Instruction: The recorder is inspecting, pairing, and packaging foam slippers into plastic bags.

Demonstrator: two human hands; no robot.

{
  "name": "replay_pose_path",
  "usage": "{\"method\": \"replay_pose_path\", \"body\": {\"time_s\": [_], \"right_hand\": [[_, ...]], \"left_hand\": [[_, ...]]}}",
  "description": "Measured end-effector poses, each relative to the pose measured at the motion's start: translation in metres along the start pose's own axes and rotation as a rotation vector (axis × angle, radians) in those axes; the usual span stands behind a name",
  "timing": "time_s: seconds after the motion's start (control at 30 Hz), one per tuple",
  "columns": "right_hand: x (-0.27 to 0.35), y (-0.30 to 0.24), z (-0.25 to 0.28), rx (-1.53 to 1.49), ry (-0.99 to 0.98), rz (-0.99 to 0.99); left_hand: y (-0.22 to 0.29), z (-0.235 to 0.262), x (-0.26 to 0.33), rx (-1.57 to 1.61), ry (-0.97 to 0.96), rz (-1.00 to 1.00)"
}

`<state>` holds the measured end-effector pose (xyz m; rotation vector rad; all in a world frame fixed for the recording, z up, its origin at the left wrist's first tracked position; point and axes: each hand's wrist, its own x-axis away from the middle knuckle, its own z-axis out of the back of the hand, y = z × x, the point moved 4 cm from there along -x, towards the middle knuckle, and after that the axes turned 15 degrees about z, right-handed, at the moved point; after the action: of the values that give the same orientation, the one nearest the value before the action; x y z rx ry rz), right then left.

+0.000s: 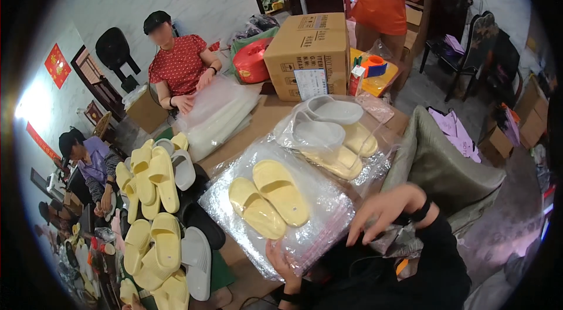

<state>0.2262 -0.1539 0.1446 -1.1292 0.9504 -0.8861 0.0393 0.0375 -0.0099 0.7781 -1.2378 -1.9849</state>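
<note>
A pair of yellow slippers (284,192) lies under clear plastic on a stack of clear plastic bags (322,204) in front of me. My left hand (282,260) is at the stack's near edge, its fingertips by the heel of the left slipper and touching the plastic. Those fingers look stretched out, with no clear grip on anything. To the right of the stack, my right hand (387,210) hangs in the air, slightly blurred. It is empty, its fingers loosely bent and apart. Beyond the stack lie bagged grey slippers (319,133) and yellow slippers (360,140).
Loose yellow slippers (161,178) and grey slippers (196,263) are heaped at the left. Across the table a person in red (182,61) handles plastic sheets (220,116). A cardboard box (308,46) stands at the back, a grey-green sack (434,157) at the right.
</note>
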Motion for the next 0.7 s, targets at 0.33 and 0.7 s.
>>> {"method": "replay_pose_path", "body": {"time_s": [0.33, 0.7], "right_hand": [[0.174, 0.002, 0.272, 1.235, 1.485, -0.391], [0.203, 0.157, 0.298, 1.134, 1.093, -1.161]], "left_hand": [[-0.017, -0.005, -0.001, 0.002, -0.012, -0.01], [-0.072, -0.002, 0.0, -0.102, 0.01, -0.059]]}}
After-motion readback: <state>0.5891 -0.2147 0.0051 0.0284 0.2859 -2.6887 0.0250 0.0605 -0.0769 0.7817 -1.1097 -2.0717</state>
